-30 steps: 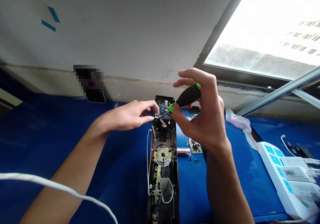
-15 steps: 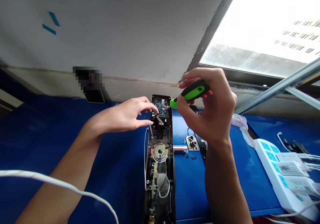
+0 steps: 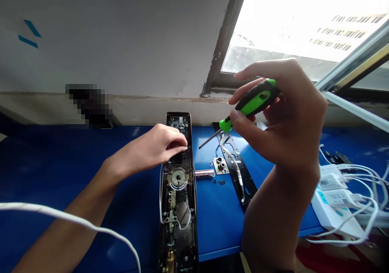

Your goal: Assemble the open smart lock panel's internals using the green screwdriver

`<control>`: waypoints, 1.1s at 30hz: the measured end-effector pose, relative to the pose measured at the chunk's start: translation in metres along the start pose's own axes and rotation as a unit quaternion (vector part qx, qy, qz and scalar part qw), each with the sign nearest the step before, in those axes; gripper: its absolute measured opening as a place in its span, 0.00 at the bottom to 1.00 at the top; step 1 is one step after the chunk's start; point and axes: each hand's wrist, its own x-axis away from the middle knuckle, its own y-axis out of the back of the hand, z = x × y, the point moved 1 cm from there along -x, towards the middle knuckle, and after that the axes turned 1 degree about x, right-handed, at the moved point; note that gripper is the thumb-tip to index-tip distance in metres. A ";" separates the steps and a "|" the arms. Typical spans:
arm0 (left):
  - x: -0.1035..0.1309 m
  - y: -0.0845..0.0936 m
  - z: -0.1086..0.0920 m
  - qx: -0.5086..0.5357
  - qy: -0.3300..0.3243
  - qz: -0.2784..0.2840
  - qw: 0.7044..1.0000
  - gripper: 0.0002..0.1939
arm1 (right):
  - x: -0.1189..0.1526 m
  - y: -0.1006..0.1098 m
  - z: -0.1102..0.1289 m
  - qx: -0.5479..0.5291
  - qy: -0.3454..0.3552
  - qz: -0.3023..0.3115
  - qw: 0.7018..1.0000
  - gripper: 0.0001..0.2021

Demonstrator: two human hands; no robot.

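My right hand (image 3: 293, 117) grips a green-and-black screwdriver (image 3: 258, 98), its bare shaft pointing down and left. The tip is in the air, to the right of the long, opened black device housing (image 3: 194, 200) and apart from it. Over the upper part of that housing, my left hand (image 3: 161, 143) has its thumb and fingertips pressed together near the right rim; whatever lies between them is hidden. A circuit board (image 3: 179, 123) shows at the housing's far end. Below the left hand sit a round metal disc (image 3: 178, 178) and brass-coloured parts with a thin white wire.
Right of the housing lie a pink cylinder (image 3: 204, 174), a small square plate (image 3: 221, 166), several loose screws (image 3: 221, 182) and a long black plate (image 3: 238, 167) with a cable. A power strip (image 3: 340, 222) with white chargers stands at right. A white cable (image 3: 75, 220) crosses my left forearm.
My right hand has lifted the screwdriver away from the housing, to the right. My left fingers have closed together over the housing. The whole view has shifted to the right.
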 end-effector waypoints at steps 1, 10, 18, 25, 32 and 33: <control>0.000 -0.002 -0.003 0.003 -0.003 0.000 1.000 0.11 | 0.001 0.005 -0.004 0.011 -0.013 0.023 1.000 0.19; -0.043 -0.031 -0.040 -0.022 -0.030 0.089 0.995 0.11 | 0.011 0.025 -0.046 0.079 -0.071 0.186 0.977 0.22; -0.108 -0.076 -0.033 -0.128 0.011 0.214 0.968 0.06 | 0.019 0.035 -0.058 0.060 -0.098 0.213 0.970 0.19; -0.123 -0.100 -0.029 -0.164 0.015 0.246 0.955 0.11 | 0.023 0.040 -0.058 0.041 -0.099 0.207 0.972 0.20; -0.125 -0.107 -0.021 -0.166 0.010 0.257 0.952 0.12 | 0.023 0.043 -0.058 0.037 -0.100 0.209 0.972 0.21; -0.124 -0.108 -0.020 -0.165 0.007 0.256 0.953 0.12 | 0.023 0.043 -0.058 0.038 -0.101 0.209 0.972 0.21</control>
